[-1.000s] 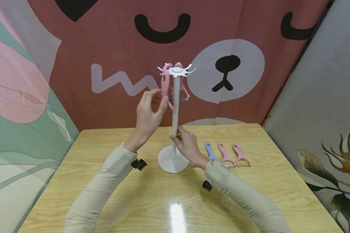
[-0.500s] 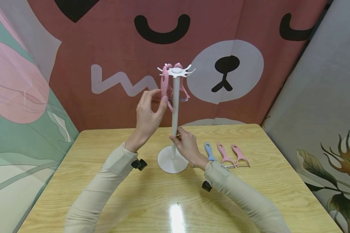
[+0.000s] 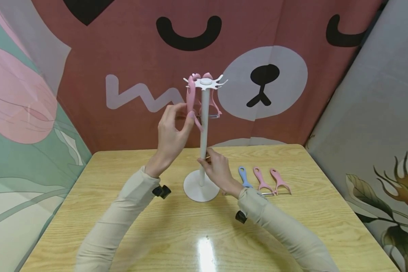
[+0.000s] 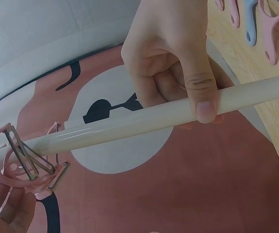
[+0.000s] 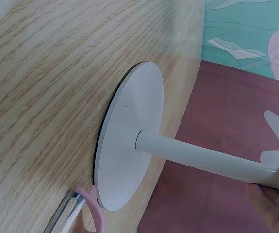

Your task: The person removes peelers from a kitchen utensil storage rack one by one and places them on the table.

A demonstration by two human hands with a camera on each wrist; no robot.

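Left fingers (image 3: 187, 124) pinch a pink peeler (image 3: 190, 95), nudged leftward (right fingers (image 3: 205, 164) clasp the pole (image 3: 204, 130)).

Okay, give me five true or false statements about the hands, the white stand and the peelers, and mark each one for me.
1. The right hand grips the white pole. True.
2. The left hand is holding a blue peeler. False: the left hand pinches a pink peeler near the stand's top.
3. A blue peeler lies on the table. True.
4. In the head view, the rightmost peeler on the table is blue. False: that rightmost peeler is pink.
5. The round base is lifted off the table. False: the round base rests flat on it.
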